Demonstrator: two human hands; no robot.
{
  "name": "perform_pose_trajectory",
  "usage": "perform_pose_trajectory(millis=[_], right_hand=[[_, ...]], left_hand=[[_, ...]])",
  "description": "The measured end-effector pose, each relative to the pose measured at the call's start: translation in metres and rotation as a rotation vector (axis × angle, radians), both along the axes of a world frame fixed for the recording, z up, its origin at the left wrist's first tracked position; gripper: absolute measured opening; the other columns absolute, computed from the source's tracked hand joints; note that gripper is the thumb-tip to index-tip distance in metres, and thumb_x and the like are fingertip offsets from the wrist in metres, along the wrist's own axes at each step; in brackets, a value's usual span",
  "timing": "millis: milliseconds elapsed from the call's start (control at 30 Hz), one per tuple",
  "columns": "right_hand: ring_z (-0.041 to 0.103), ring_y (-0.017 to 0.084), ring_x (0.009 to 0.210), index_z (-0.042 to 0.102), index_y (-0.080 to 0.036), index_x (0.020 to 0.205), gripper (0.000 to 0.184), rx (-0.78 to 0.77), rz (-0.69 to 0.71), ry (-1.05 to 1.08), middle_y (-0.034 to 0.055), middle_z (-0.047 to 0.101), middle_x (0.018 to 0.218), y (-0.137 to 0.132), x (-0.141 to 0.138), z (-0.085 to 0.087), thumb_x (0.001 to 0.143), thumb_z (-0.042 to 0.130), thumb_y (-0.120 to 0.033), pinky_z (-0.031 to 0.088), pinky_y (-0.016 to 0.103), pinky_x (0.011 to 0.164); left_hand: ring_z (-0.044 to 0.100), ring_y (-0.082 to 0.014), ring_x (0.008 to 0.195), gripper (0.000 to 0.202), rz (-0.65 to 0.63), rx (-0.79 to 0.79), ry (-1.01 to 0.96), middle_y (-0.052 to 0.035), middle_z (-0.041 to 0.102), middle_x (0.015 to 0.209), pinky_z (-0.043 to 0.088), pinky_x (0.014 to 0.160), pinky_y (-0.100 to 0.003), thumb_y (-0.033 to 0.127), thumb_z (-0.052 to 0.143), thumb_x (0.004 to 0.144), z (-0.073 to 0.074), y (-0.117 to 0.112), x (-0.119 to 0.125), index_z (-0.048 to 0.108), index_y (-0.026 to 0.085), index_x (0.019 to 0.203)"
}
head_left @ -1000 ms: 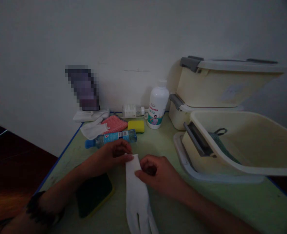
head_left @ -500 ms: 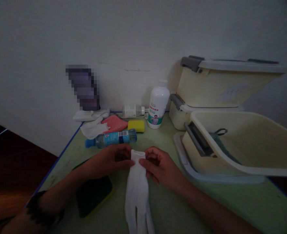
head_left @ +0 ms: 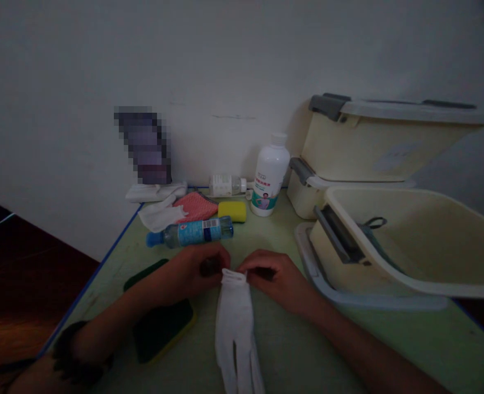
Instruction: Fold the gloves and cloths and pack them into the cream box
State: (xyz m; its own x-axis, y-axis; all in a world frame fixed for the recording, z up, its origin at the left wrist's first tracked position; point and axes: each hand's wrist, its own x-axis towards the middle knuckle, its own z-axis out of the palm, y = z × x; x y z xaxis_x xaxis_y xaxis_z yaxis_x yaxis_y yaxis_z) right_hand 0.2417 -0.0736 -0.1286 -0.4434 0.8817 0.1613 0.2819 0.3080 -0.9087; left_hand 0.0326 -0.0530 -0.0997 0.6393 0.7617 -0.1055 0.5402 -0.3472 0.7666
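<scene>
A white glove (head_left: 236,323) lies flat on the green table (head_left: 349,350), cuff away from me, fingers toward me. My left hand (head_left: 196,271) pinches the left side of the cuff. My right hand (head_left: 277,276) pinches the right side of the cuff. Both hands rest on the table with fingers curled. A dark wristband (head_left: 71,355) sits on my left forearm.
A dark green and yellow sponge (head_left: 160,323) lies under my left forearm. Behind the hands are a blue-capped bottle (head_left: 190,232), a yellow sponge (head_left: 231,210), a red cloth (head_left: 196,205), a white cloth (head_left: 157,216) and a white bottle (head_left: 269,175). Cream storage bins (head_left: 390,219) stand right.
The right hand moved from the glove's palm up to the cuff. Both hands now pinch the cuff's two sides, and the glove lies straighter on the table.
</scene>
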Motion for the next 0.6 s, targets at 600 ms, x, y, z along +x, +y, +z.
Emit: perform_pose_trajectory(millis=[600], right_hand=[[0.056, 0.011, 0.064, 0.062, -0.015, 0.083, 0.012, -0.090, -0.148, 0.009, 0.0004, 0.063, 0.072, 0.0008, -0.0005, 0.0015, 0.082, 0.056, -0.026, 0.043, 0.023, 0.058]], left_hand=[[0.058, -0.0172, 0.078, 0.032, -0.027, 0.050, 0.030, -0.0020, 0.062, 0.089, 0.046, 0.071, -0.029, 0.030, 0.057, 0.081, 0.0047, -0.0057, 0.0017, 0.050, 0.019, 0.111]])
